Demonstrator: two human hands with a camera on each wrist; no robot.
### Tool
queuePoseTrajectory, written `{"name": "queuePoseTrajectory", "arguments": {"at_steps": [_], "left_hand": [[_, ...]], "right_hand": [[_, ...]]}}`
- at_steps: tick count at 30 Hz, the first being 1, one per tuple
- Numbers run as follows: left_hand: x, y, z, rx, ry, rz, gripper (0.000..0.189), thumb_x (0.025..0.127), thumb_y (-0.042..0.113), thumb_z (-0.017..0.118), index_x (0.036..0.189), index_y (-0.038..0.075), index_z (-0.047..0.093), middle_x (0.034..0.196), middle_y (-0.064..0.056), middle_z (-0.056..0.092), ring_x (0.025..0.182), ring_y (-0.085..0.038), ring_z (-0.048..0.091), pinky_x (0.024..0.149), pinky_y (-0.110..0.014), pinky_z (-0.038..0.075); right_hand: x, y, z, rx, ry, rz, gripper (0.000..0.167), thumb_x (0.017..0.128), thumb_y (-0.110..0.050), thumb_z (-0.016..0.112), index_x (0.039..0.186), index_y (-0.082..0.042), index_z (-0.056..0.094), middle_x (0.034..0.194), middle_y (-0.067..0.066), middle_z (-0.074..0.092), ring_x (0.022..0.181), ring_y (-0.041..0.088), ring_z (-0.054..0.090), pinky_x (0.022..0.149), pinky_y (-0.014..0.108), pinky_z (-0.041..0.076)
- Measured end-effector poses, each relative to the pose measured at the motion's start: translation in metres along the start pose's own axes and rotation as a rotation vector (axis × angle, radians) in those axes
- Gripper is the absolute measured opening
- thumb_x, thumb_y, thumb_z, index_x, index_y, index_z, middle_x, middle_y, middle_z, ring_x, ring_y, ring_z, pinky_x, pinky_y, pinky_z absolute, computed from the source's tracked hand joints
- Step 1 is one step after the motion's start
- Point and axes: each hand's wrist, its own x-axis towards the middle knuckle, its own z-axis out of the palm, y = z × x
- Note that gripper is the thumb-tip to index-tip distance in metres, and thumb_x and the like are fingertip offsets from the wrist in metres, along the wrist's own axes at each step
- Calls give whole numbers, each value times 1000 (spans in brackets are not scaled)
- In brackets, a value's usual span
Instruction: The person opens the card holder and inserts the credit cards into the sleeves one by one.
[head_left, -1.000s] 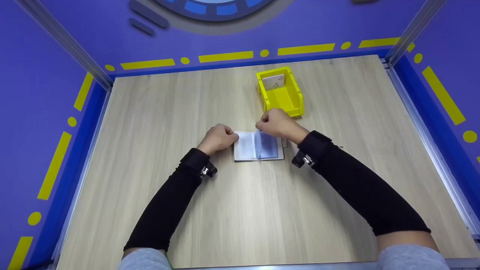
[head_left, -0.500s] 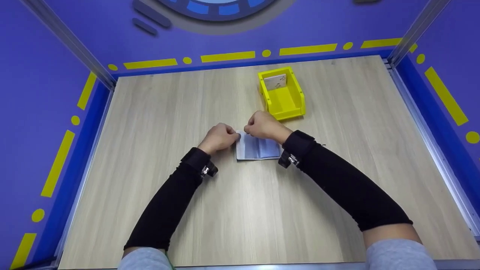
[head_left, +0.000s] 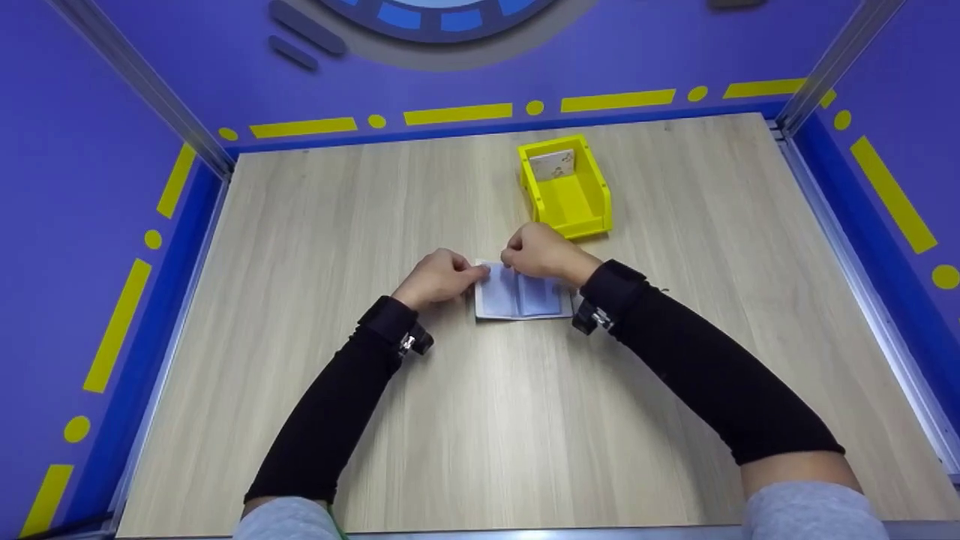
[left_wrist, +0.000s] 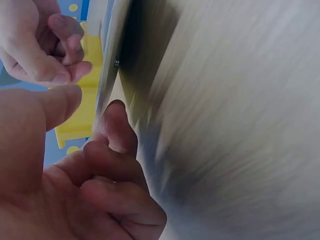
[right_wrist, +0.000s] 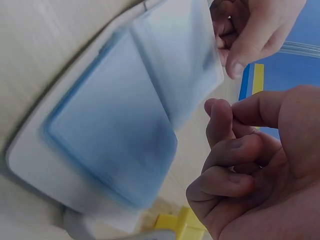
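Observation:
An open card holder (head_left: 540, 298) with clear bluish plastic sleeves lies on the table, its spine running away from me. My left hand (head_left: 440, 277) grips its left edge, thumb on the top page and fingers under the cover, as the left wrist view shows. Over the far edge, near the spine, is my right hand (head_left: 544, 251) with curled fingers. In the right wrist view its thumb and index tips meet beside the sleeves (right_wrist: 110, 120), and nothing shows between them. A pale tab sticks out past the holder's right edge, partly hidden by the right wrist.
A yellow bin (head_left: 568, 199) stands just beyond the right hand, with a white printed card (head_left: 551, 165) leaning on its back wall. Blue panels (head_left: 420, 82) enclose the wooden table (head_left: 337, 225) at the back and both sides.
My right hand swept left with a clear sleeve, then came back slightly right without it. The sleeve now lies flat on the left side, and my left thumb has moved inward over the page.

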Motion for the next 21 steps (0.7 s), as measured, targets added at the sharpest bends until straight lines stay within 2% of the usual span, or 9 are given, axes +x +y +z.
{"name": "queuePoseTrajectory", "arguments": {"at_steps": [4,9,12,15,18,21], "left_hand": [[1,-2,3,7,-8,21,45,101,51,76,86,9,79,61,10,59,58,-9,50,56,-26,36],[2,-4,4,12,-14,22,44,100,51,78,75,15,73,61,12,51,59,-9,45,56,-27,33],[2,-3,3,16,-15,21,45,99,51,78,69,20,66,61,12,48,59,-10,43,56,-28,32],[3,-3,3,24,-17,24,47,100,51,77,66,23,61,61,12,46,59,-10,42,56,-28,31],[4,-2,4,34,-17,22,48,101,51,76,66,23,59,61,12,44,59,-10,42,57,-28,31],[5,-2,5,42,-15,20,48,101,51,75,66,23,59,61,12,43,59,-9,42,56,-27,31]], "right_hand": [[-5,1,-12,-13,21,-26,33,106,-27,60,101,-7,85,74,-3,63,69,15,51,63,29,38],[-9,2,-34,-20,68,-52,32,107,-27,60,105,-7,85,74,-2,58,69,17,51,64,31,39],[-10,4,-48,-25,103,-19,31,108,-29,59,97,-10,81,74,-1,57,69,18,55,63,31,43],[-7,8,-63,-46,157,21,35,110,-30,58,83,-11,70,72,-1,52,68,19,55,62,31,43],[-2,15,-78,-84,217,45,36,109,-30,56,80,-10,64,70,0,47,68,21,53,64,33,41],[4,25,-94,-112,267,43,33,109,-29,56,90,-7,72,75,3,51,73,23,52,68,35,41]]}}
